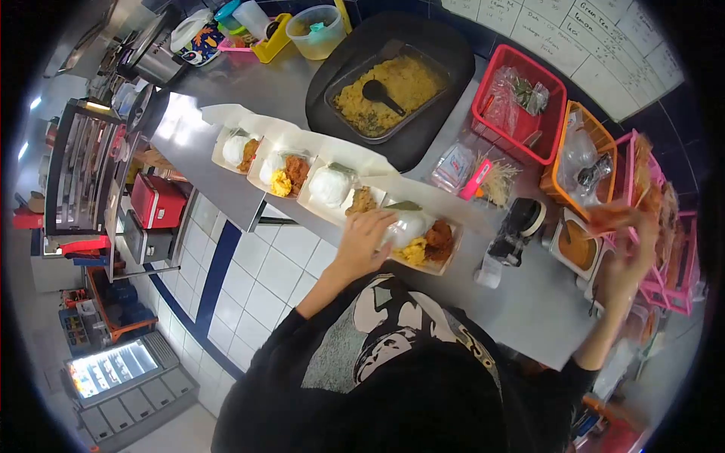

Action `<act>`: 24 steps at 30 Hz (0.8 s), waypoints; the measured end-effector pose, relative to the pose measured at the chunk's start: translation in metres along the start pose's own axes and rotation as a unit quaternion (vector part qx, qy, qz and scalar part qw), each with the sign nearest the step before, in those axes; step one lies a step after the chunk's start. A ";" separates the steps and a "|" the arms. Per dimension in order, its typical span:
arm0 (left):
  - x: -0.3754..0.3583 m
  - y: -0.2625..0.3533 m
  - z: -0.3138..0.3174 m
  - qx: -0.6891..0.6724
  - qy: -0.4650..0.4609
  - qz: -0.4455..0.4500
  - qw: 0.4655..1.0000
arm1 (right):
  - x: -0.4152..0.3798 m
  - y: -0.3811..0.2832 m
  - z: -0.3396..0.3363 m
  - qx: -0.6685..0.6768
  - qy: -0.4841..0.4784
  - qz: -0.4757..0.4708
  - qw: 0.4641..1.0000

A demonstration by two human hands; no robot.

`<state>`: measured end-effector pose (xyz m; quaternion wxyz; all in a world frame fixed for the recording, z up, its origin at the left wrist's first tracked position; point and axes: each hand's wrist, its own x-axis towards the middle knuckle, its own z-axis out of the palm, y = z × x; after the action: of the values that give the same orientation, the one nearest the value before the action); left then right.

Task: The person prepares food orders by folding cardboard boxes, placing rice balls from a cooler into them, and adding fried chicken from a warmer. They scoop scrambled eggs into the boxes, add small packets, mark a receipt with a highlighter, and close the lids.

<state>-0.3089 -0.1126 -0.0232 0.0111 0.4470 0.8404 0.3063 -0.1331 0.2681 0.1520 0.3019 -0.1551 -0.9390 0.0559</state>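
Note:
Several open paper meal boxes stand in a slanting row, with rice mounds and fried pieces in them. My left hand [364, 245] is on the left side of the nearest meal box [436, 270], its fingers curled over the wall beside the rice mound [408, 228]. That box also holds yellow scrambled egg [412, 251] and a dark red-brown fried piece [439, 240]. On the far right my right hand [637, 245], smeared by motion, is beside a pink basket [683, 283]. A blurred reddish thing [608, 220] is at its fingers; I cannot make out what it is.
Behind the boxes lies a tray of yellow rice [423, 74] with a black scoop [383, 97]. A red basket [517, 57], an orange basket [585, 113], a metal sauce container [576, 245] and a black label device [517, 230] with paper stand to the right.

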 end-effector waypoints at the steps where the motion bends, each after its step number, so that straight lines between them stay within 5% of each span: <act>1: 0.003 -0.002 0.009 0.010 -0.012 0.012 1.000 | -0.016 -0.030 0.020 0.130 -0.032 0.069 0.989; 3: 0.010 -0.015 0.028 0.037 -0.033 0.042 0.998 | -0.031 -0.091 0.054 0.133 -0.071 -0.008 0.989; 5: 0.016 -0.029 0.043 0.060 -0.087 0.056 0.993 | -0.051 -0.135 0.098 0.172 -0.109 0.070 0.977; 7: 0.017 -0.038 0.048 0.072 -0.111 0.071 0.989 | -0.051 -0.172 0.132 0.120 -0.064 0.034 0.990; 11: 0.006 -0.041 0.045 0.083 -0.072 0.087 0.990 | -0.047 -0.197 0.162 0.035 0.014 0.019 0.999; 15: -0.004 -0.052 0.042 0.062 -0.054 0.096 0.992 | -0.042 -0.201 0.154 0.055 0.010 0.063 0.996; 19: 0.003 -0.065 0.063 0.078 -0.036 0.135 0.987 | -0.020 -0.239 0.153 0.066 0.009 0.010 0.998; 22: 0.012 -0.063 0.068 0.007 -0.016 0.115 0.993 | -0.001 -0.290 0.175 0.114 -0.015 -0.089 0.989; 24: 0.012 -0.065 0.089 -0.259 0.006 0.037 0.965 | 0.013 -0.326 0.198 0.168 -0.022 -0.123 0.978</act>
<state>-0.3390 -0.0855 -0.1266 0.1097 0.4574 0.7156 0.5164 -0.3428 -0.0381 0.0626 0.3072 0.0161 -0.9347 0.1781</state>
